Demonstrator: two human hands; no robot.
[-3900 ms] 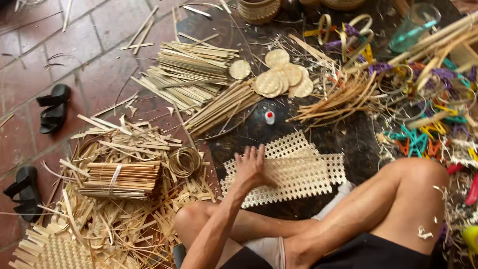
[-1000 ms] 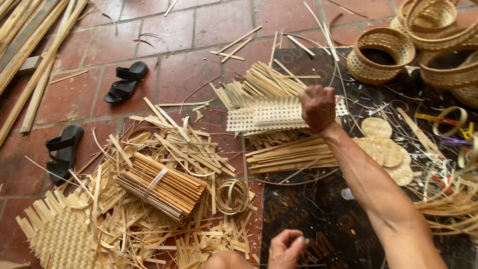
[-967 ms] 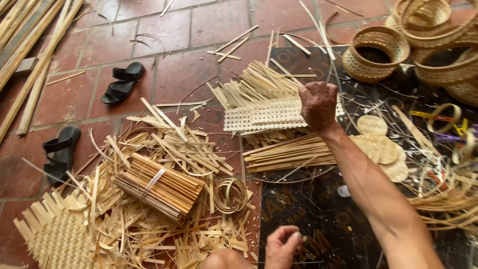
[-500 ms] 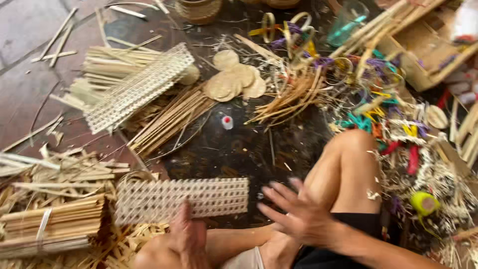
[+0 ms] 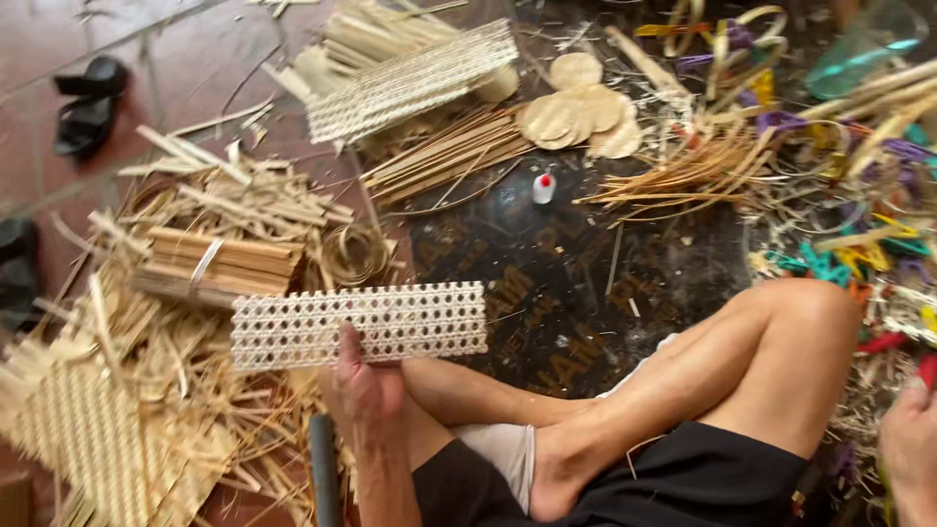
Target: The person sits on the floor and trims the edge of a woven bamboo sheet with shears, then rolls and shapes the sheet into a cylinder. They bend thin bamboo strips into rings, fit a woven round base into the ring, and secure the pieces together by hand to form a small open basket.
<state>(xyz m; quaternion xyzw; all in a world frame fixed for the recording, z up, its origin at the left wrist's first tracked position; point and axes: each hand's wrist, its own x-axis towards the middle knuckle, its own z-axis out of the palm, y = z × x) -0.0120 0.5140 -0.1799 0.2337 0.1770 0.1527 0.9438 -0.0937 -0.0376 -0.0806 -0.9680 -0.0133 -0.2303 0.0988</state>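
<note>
Woven cane strip in left hand grip.

The person sits on the floor with legs crossed. The left hand holds a woven strip by its near edge, just in front of the knees. A tied bundle of sticks lies left of the strip, on a heap of scraps. A second woven strip lies far ahead, on top of more sticks. Round discs sit to its right, and a small bottle stands just in front of them. Sandals lie far left. The right hand is at the right edge
</note>
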